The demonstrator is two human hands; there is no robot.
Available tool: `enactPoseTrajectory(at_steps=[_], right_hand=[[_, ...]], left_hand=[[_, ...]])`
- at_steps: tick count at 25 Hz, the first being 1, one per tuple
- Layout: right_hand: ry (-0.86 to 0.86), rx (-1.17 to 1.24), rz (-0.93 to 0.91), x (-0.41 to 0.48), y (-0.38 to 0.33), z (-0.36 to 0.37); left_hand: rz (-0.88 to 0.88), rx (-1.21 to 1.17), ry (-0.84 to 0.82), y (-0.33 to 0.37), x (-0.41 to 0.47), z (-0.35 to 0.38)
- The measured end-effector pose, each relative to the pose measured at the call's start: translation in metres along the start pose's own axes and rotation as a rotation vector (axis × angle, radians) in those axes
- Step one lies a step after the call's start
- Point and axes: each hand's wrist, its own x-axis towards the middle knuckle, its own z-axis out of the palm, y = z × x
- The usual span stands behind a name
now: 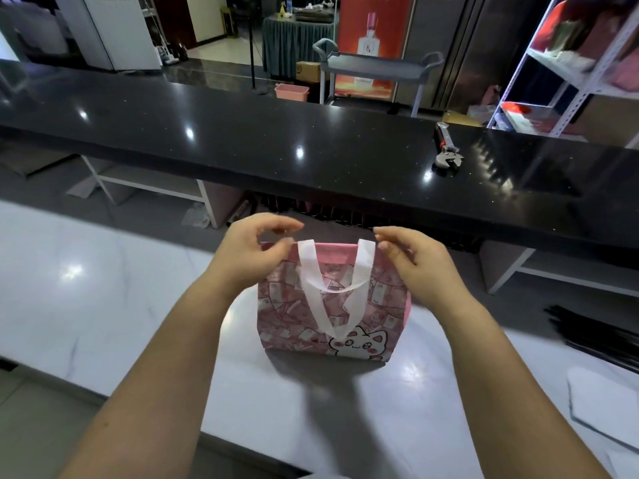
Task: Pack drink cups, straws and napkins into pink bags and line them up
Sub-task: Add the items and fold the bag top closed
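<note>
Standing near the far edge of the surface (103,288), pink bag (332,305) is pinched at its rim by right hand (415,267); left hand (249,257) curled alongside, grip unclear. Mouth best pulled open evenly.

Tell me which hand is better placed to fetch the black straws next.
The right hand, probably. The black straws lie to the right of the pink bag, nearer to that hand; the left hand would have to cross over the bag.
</note>
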Motion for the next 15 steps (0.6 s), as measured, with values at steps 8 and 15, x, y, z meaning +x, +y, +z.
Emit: enactPoseTrajectory(at_steps=[8, 15], right_hand=[[-0.05, -0.644, -0.148, 0.014, -0.018, 0.052], [0.052, -0.426, -0.204, 0.003, -0.001, 0.034]], left_hand=[[0.088, 0.696, -0.056, 0.014, 0.007, 0.078], [0.24, 0.613, 0.121, -0.004, -0.01, 0.056]])
